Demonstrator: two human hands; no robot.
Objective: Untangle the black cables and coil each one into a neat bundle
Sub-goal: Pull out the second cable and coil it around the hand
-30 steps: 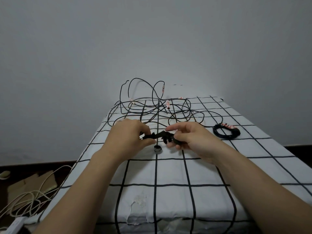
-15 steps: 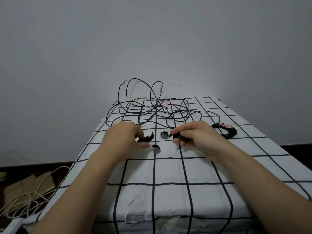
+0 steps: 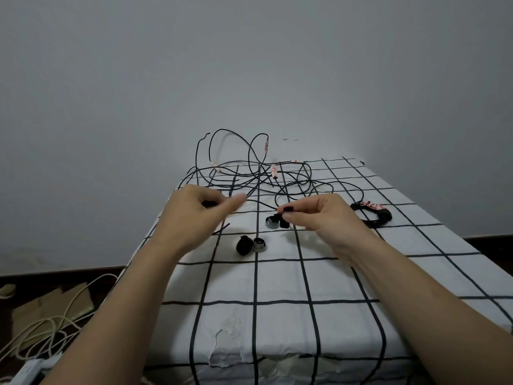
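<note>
Left hand (image 3: pixel 200 215) lifted; grip unclear | right hand (image 3: pixel 327 218) pinches black strap (image 3: pixel 288 209)

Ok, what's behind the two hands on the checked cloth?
A loose tangle of thin black cables with red-and-white tags, up to the grey wall. The left hand and the right hand, which pinches a small black piece, cover its nearest strands.

Single head-worn view, facing forward and down, close over the table (image 3: pixel 305 287), wall beyond
</note>
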